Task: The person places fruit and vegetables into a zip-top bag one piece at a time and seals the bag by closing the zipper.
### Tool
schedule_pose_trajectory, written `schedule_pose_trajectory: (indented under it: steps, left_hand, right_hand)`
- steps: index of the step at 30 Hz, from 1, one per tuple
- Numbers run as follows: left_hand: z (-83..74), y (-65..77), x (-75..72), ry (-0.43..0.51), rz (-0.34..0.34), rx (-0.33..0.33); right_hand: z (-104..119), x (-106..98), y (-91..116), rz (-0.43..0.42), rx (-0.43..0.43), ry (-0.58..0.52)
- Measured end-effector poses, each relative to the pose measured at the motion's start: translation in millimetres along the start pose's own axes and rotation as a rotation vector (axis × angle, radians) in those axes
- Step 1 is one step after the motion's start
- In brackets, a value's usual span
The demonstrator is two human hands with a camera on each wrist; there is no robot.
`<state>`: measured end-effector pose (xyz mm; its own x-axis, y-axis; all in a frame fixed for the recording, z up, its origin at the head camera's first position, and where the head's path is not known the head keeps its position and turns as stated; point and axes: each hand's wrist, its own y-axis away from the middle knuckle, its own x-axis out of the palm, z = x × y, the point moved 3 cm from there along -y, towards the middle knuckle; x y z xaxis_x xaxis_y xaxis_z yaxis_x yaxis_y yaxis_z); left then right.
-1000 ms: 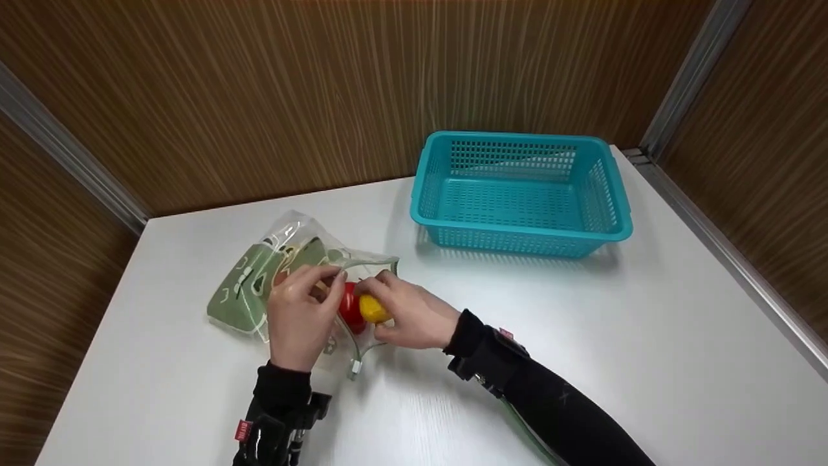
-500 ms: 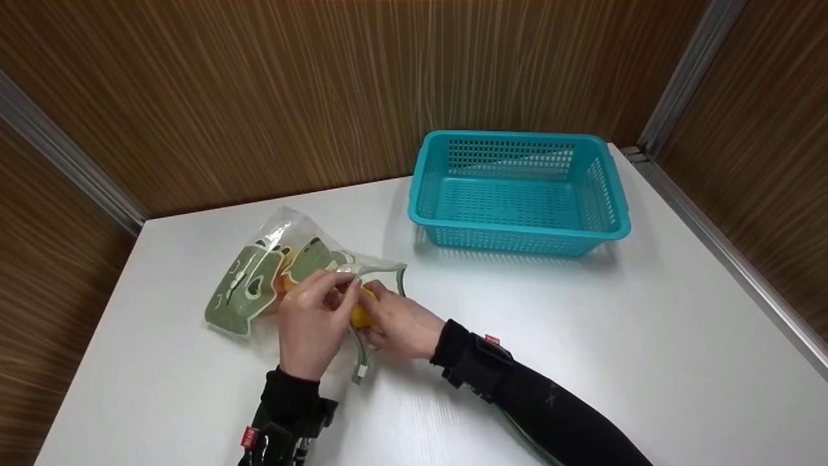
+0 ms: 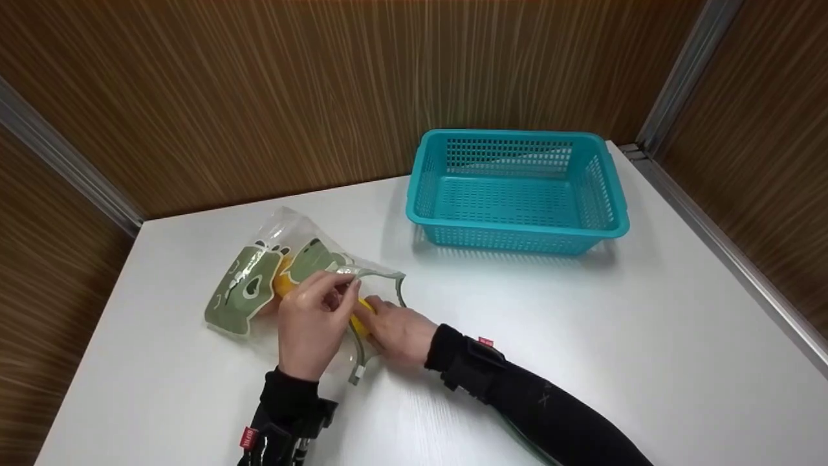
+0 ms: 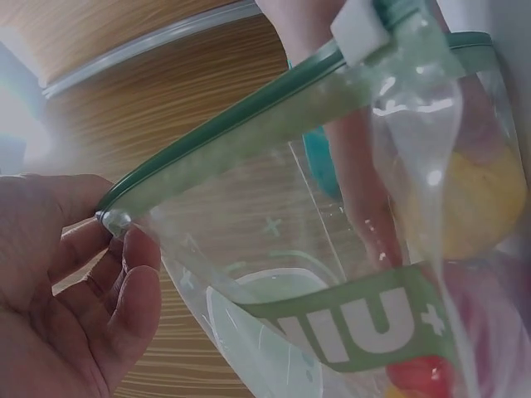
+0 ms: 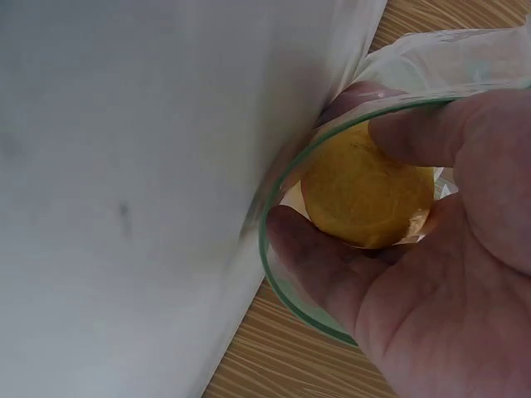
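Note:
A clear zip bag (image 3: 236, 301) with a green cartoon print lies on the table, its green-edged mouth facing right. My left hand (image 3: 310, 330) pinches the zip edge near the mouth; the left wrist view shows the fingertips at the end of the green strip (image 4: 224, 120). Through the mouth reaches my right hand (image 3: 407, 335), gripping a round yellow fruit (image 5: 365, 195) between thumb and fingers. Within the bag, a red item (image 4: 423, 375) and a pinkish one (image 4: 485, 311) show through the plastic. An orange-yellow item (image 3: 283, 283) is partly hidden by the print.
A turquoise perforated basket (image 3: 517, 228) stands at the back right of the white table (image 3: 517, 310). Wood-grain panels (image 3: 291, 97) enclose the table behind and at both sides. A white slider (image 4: 358, 31) sits on the bag's zip.
My right hand has moved left and down with the yellow fruit, into the bag's mouth. My left hand shifted slightly right, still pinching the edge. The red item is now hidden in the head view.

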<state>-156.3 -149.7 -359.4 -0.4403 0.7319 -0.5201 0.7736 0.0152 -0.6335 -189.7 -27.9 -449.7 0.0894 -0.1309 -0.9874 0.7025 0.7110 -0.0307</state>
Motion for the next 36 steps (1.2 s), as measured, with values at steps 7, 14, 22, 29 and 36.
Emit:
schedule_pose_trajectory:
  steps: [7,14,22,29,36]
  left_hand:
    - [2.7,-2.7,-5.5,0.008,0.010,-0.038]
    - [8.4,-7.3,-19.5,0.048,-0.018,-0.077]
    - [12.8,-9.6,-29.3,0.038,-0.047,-0.107]
    - [14.1,-9.9,-30.7,0.049,-0.067,-0.103]
    - [14.8,-9.9,-29.9,0.038,-0.054,-0.116]
  right_hand:
    - [-0.5,-6.0,1.3,-0.066,-0.018,-0.033]
    - [2.5,-21.4,5.3,-0.108,-0.054,-0.027]
    - [7.9,-39.9,9.2,-0.119,-0.061,-0.032]
    - [9.1,-59.9,17.0,-0.155,-0.082,-0.062]
    - [-1.2,-86.6,26.0,-0.292,-0.059,-0.130]
